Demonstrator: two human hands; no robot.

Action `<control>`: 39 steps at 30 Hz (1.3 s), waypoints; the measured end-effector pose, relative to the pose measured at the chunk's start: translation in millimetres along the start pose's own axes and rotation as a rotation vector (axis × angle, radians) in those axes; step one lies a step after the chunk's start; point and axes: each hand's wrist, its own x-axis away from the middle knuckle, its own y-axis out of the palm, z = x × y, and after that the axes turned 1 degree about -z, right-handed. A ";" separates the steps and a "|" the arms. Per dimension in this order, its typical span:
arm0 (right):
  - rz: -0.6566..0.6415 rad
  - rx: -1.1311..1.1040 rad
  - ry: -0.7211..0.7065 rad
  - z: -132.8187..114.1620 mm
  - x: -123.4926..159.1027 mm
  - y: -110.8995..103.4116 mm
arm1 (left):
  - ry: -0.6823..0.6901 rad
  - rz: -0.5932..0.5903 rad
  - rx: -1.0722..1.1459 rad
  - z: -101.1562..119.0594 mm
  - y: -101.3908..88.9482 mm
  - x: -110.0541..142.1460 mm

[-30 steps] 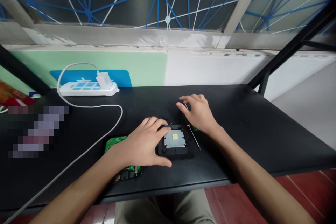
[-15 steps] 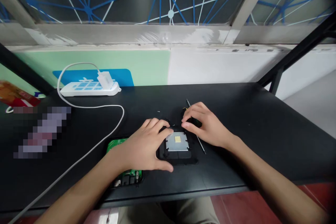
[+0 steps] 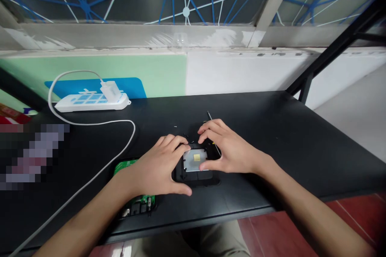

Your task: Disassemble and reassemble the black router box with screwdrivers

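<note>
A black plastic casing lies on the table, with a silver metal plate in it that bears a pale yellow square pad. My left hand spreads over the casing's left side, fingertips at the plate's upper left corner and thumb stretched out below. Over the right side is my right hand, its thumb at the plate's right edge and its fingers apart above the far edge. Partly behind that hand lies a thin dark rod, perhaps a screwdriver. Under my left forearm, a green circuit board shows in part.
Small screw-like bits lie beyond the casing. A white power strip with a plugged-in charger stands by the wall, its white cable running across the black table. A red package is at the far left.
My right hand has moved left and toward me, from beside the rod to the metal plate's right edge. My left hand keeps its place on the casing. The view has shifted slightly right.
</note>
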 end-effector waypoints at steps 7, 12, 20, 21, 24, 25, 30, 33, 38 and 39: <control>-0.093 0.006 -0.069 -1.2 0.1 9.2 | 0.009 0.018 0.012 -2.0 1.4 -1.7; -0.093 -0.001 -0.059 -3.6 -0.2 10.8 | 0.007 0.031 0.036 -1.5 0.4 -0.7; -0.030 -0.028 -0.080 -3.8 -1.6 11.5 | -0.007 -0.020 0.043 -1.6 -0.5 -1.6; -0.025 -0.030 -0.080 -4.2 -1.5 11.0 | -0.008 -0.022 0.045 -1.4 -0.8 -1.7; -0.003 -0.033 -0.087 -5.3 -1.2 9.5 | -0.006 -0.008 0.057 -0.4 -2.1 -2.0; 0.005 -0.037 -0.092 -5.5 -1.3 9.2 | -0.005 0.000 0.059 0.2 -2.5 -2.2; 0.054 -0.037 -0.113 -5.0 -1.7 10.4 | -0.001 0.056 0.030 2.4 -2.7 -3.3; 0.079 -0.018 -0.120 -4.3 -1.0 11.7 | 0.007 0.101 0.004 1.2 -2.0 -3.5; 0.126 0.000 -0.143 -4.9 0.4 12.2 | 0.005 0.184 -0.037 -2.7 -1.0 -4.2; 0.137 0.008 -0.147 -5.2 0.6 12.0 | 0.003 0.197 -0.041 -3.0 -1.0 -4.3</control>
